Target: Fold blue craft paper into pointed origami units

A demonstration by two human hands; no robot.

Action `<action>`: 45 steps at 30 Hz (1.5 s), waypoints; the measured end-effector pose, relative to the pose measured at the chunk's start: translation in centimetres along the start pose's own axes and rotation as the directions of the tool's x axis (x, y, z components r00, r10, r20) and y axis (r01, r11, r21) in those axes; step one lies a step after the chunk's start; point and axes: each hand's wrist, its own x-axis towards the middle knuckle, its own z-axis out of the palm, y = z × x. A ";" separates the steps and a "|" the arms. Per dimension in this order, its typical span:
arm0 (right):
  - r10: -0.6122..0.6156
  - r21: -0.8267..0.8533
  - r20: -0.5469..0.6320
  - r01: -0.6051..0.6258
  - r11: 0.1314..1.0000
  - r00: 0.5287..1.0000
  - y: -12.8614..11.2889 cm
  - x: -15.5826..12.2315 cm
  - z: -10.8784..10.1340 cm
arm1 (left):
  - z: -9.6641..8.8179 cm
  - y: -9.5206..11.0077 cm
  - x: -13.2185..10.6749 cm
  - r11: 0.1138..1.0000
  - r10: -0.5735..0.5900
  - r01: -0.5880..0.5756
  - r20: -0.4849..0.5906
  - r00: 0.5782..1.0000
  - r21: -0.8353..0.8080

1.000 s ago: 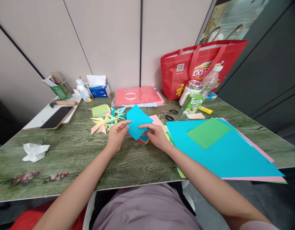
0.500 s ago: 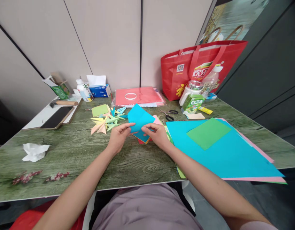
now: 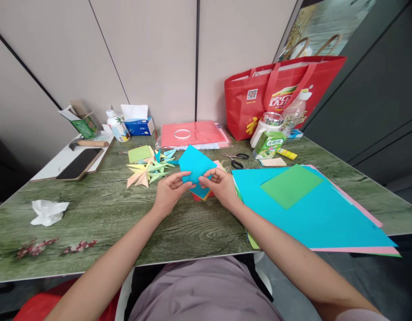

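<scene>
Both of my hands pinch a blue sheet of paper (image 3: 196, 161), raised a little above the table. My left hand (image 3: 169, 191) grips its lower left edge, and my right hand (image 3: 221, 188) grips the lower right. Beneath it lies a small stack of coloured paper (image 3: 203, 194) with blue on top and orange and red edges below, partly hidden. To the left is a pile of folded paper pieces (image 3: 148, 169) in yellow, peach, green and blue. Scissors (image 3: 238, 160) with black handles rest to the right, behind my right hand.
Large blue sheets (image 3: 313, 218) with a green rectangle (image 3: 292, 186) on top cover the table's right side. A red bag (image 3: 249, 109), a green drink box (image 3: 268, 145) and a glue tube (image 3: 286, 154) stand or lie behind. On the left are a phone (image 3: 80, 164), hammer (image 3: 90, 143) and crumpled tissue (image 3: 49, 212).
My left hand has shifted slightly right along the blue paper's lower edge, its fingertips now closer to my right hand. The paper has barely moved.
</scene>
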 end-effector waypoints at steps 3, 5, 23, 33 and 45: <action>-0.032 0.068 -0.034 0.034 0.997 0.999 0.1 0.1 0.1 | 0.0 0.1 0.0 0.999 0.019 -0.020 -0.033 0.999 -0.028; -0.077 0.062 -0.047 0.079 0.995 0.996 0.3 0.2 0.0 | 0.1 0.2 0.0 0.999 0.028 -0.029 -0.052 0.998 -0.024; -0.245 -0.322 0.046 0.247 0.914 0.968 0.1 0.5 -0.9 | -0.8 0.4 0.4 0.996 -0.043 0.042 0.017 0.999 0.077; -0.253 -0.372 0.201 0.313 0.874 0.946 -0.4 0.4 -1.1 | -0.8 0.1 0.4 0.984 0.029 -0.028 -0.001 1.000 0.178; -0.110 -0.259 0.248 0.175 0.950 0.963 -0.6 0.3 -1.0 | -0.6 0.5 0.3 0.987 -0.068 0.054 0.091 0.994 0.148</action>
